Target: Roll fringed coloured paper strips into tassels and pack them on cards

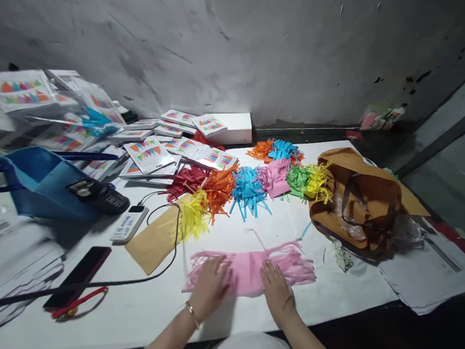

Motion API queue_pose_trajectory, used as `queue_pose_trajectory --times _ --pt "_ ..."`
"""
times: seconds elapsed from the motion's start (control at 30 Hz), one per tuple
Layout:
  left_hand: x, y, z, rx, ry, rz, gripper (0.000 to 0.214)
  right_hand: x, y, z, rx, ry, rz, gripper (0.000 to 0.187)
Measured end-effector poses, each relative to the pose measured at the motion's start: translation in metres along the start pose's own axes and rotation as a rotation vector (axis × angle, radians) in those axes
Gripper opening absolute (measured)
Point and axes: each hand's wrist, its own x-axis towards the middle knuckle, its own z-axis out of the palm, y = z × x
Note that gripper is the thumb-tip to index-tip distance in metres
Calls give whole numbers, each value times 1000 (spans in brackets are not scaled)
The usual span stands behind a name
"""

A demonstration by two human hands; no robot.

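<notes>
A sheet of pink tissue paper (pixel 247 271), its left and right ends cut into fringe, lies flat on the white table near its front edge. My left hand (pixel 210 285) rests on the left part of the sheet, fingers extended and slightly blurred. On the right part lies my right hand (pixel 276 290), palm down with its fingers stretched forward. Beyond the sheet sits a row of fringed paper bundles, among them a yellow bundle (pixel 194 216), a blue bundle (pixel 249 189), a pink bundle (pixel 275 177) and a green bundle (pixel 298 180).
Left of the hands are a phone (pixel 78 275), red scissors-like handles (pixel 79 304), a black cable (pixel 170 261), a brown envelope (pixel 153 244) and a blue bag (pixel 50 185). Printed packets (pixel 149 154) are piled behind. A brown bag (pixel 358 212) and papers (pixel 432 271) stand right.
</notes>
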Motion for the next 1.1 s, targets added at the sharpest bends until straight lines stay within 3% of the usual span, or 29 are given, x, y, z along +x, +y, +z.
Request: queue_pose_trajectory --times 0.07,0.1,0.17,0.27,0.4,0.53,0.67,0.77,0.83,0.93,1.1 --pt "-8 17 26 -42 -67 173 60 0 1 -5 7 -17 14 47" --pt "-10 25 38 -54 -93 193 62 0 2 -9 11 -28 18 47" --pt "-12 35 57 -64 -98 160 53 -1 6 -20 22 -68 25 48" --pt "-11 37 69 -75 -47 111 35 -4 9 -37 23 -100 66 48" --pt "-10 30 67 -111 -23 138 29 -8 2 -55 57 -78 -18 40" --pt "-11 28 65 -148 -15 159 28 -1 -10 -56 135 -98 -133 25" --pt "-13 25 63 -179 -35 188 32 8 -13 -52 133 -115 -36 18" --pt "-14 22 62 -178 -39 209 22 11 -12 -58 130 -129 31 14" --pt "-12 22 63 -184 -27 213 21 10 -13 -63 141 -151 21 7" --pt "-10 22 63 -201 -7 205 21 8 -15 -67 153 -182 -19 14" --pt "-10 22 56 -241 -34 221 17 8 -15 -59 145 -196 -11 12"
